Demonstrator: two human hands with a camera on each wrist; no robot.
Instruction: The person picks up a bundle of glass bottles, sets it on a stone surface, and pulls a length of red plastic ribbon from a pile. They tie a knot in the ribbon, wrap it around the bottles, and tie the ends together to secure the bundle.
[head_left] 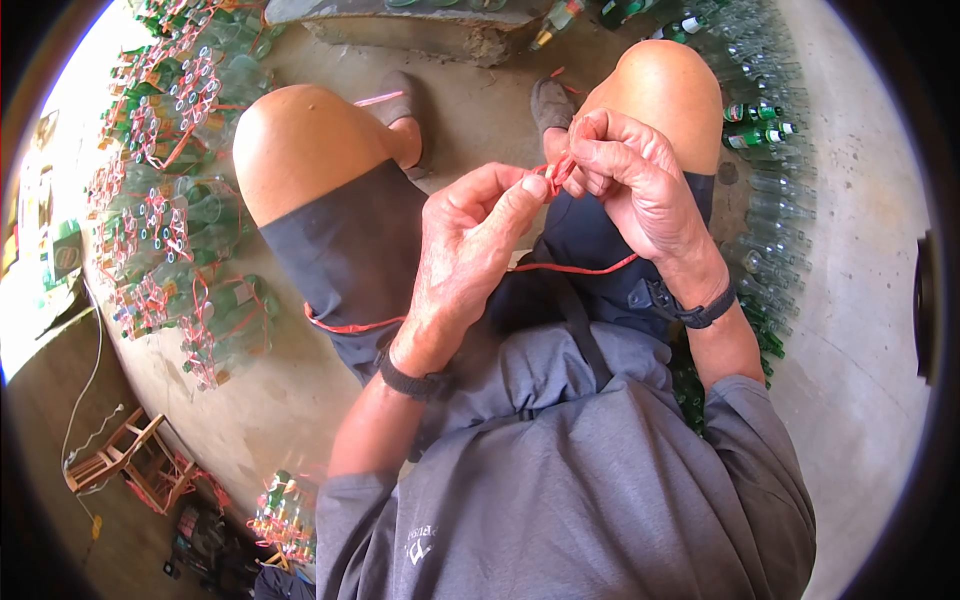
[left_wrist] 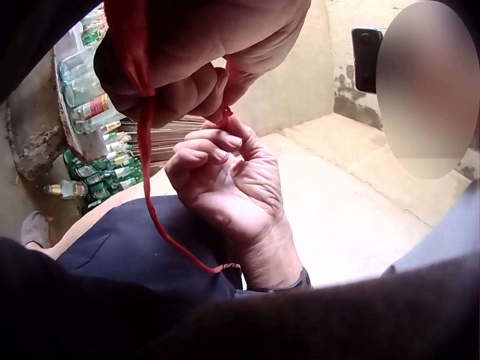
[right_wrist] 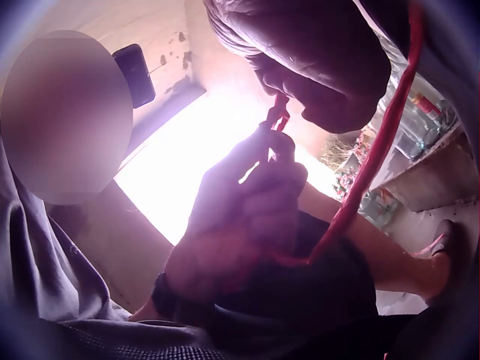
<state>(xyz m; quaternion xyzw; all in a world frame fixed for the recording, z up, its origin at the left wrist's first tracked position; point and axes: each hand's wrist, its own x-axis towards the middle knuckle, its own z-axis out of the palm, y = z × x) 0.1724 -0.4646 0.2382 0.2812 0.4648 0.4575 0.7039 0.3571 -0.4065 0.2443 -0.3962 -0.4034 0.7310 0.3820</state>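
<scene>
Both hands meet over the lap of a seated person, at a length of red plastic twine (head_left: pixel 575 267). My left hand (head_left: pixel 465 240) pinches a small looped, knotted part of it between thumb and fingers. From the other side my right hand (head_left: pixel 640 185) pinches the same part with thumb and forefinger, its other fingers curled. In the left wrist view, a strand of the twine (left_wrist: pixel 147 161) hangs from the left hand and bends toward the right wrist. The right wrist view shows the twine (right_wrist: pixel 281 112) stretched short between the two hands.
Bundles of glass bottles tied with red twine (head_left: pixel 165 215) stand on the floor at left. Rows of loose bottles (head_left: pixel 775 190) line the right side. A concrete slab (head_left: pixel 400 22) lies ahead of the feet. A small wooden stool (head_left: pixel 130 455) is at lower left.
</scene>
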